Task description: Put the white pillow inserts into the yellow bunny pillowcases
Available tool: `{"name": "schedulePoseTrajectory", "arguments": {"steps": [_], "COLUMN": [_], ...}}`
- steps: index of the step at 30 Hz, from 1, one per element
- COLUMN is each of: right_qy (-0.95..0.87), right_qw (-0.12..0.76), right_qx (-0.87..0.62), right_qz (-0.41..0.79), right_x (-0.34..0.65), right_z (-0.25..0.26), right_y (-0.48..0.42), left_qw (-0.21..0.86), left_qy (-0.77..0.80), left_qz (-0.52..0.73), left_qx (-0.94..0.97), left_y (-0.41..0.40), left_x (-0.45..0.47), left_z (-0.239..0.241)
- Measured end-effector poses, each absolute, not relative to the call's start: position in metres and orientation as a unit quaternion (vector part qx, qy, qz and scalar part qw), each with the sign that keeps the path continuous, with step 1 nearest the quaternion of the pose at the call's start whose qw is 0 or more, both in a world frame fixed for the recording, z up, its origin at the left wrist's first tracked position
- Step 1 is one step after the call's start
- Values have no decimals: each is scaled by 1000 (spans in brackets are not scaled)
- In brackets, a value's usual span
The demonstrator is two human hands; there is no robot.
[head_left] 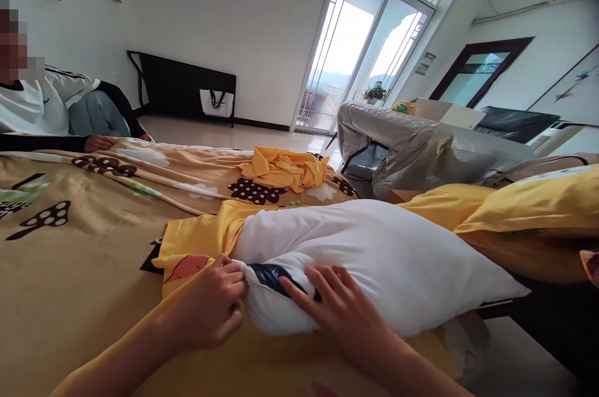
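Bedspread (84,247), one, tan, mushroom-printed; spread broadly, apparently serving as the work surface.
Table (397,141), one, silver-covered, well apart, beyond the bedspread at right.
Seated person (32,107), one, white top, at far left, one hand resting on the bedspread.
White pillow (388,253), one, plump; lying on its side directly before the wearer, tapered corner to the right, probably so that both hands reach its left part.
Yellow pillow (538,200), one, at far right, behind the white one.
Yellow fabric (185,238), one piece, red-printed, bunched against the white pillow's left end; whether it encloses that end cannot be told.
Yellow cloth (285,171), one, crumpled, set beyond the pillow, perhaps to keep it out of the way.
Right hand (339,300), fingers spread and laid over the pillow, seemingly steadying it; forearm slanting in from lower right.
Left hand (219,300), fingers curled, pinching the pillow's white edge, likely to keep it drawn taut; forearm from lower left.
Dark strip (271,275), one, glossy, between the hands, nature unclear
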State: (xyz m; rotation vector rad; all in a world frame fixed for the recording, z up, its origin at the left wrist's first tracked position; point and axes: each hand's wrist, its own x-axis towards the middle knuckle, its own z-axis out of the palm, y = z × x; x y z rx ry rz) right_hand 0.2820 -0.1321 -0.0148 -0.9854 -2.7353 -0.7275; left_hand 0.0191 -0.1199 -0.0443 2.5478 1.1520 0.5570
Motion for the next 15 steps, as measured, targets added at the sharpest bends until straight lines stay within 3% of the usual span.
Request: {"name": "schedulePoseTrajectory", "arguments": {"steps": [4,8,15], "right_qy": [-952,-964,-972], "right_qw": [-1,-50,-100], "right_qx": [-280,-251,-206], "right_qz": [-121,-71,-58], "right_x": [271,250,209], "right_z": [10,35,43], "right_y": [-97,-70,-32], "left_qw": [110,71,171], "left_qy": [400,389,410], "left_qz": [146,126,262], "left_qx": [898,910,857], "left_y": [-124,-133,-126], "left_x": [21,34,58], "left_z": [-30,-18,-8]}}
